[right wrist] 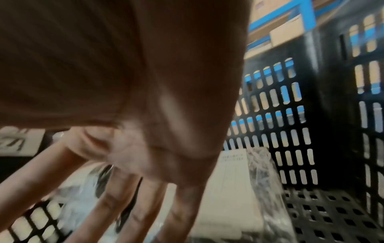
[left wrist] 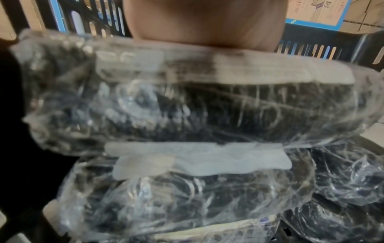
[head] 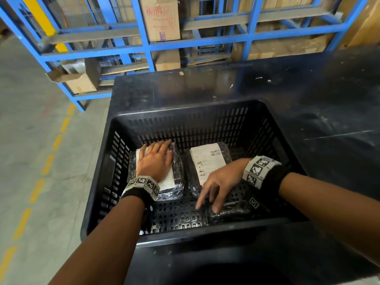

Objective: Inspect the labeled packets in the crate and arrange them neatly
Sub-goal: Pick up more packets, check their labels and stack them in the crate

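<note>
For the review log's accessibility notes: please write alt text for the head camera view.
Two bare hands reach into a black slotted crate on a dark table: the left hand lies flat on a labeled packet stack, and the right hand touches a dark packet near the front, beside another labeled packet. Blue racking with cardboard boxes stands behind.

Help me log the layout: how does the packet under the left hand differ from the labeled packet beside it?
The left packet has its label mostly hidden by the flat left hand; the right packet shows its label and barcode. The left-wrist view shows the left packet lying on another packet; whether the right one is stacked cannot be told. Both are dark, clear-wrapped, white-labeled, lying flat in the black crate.
</note>
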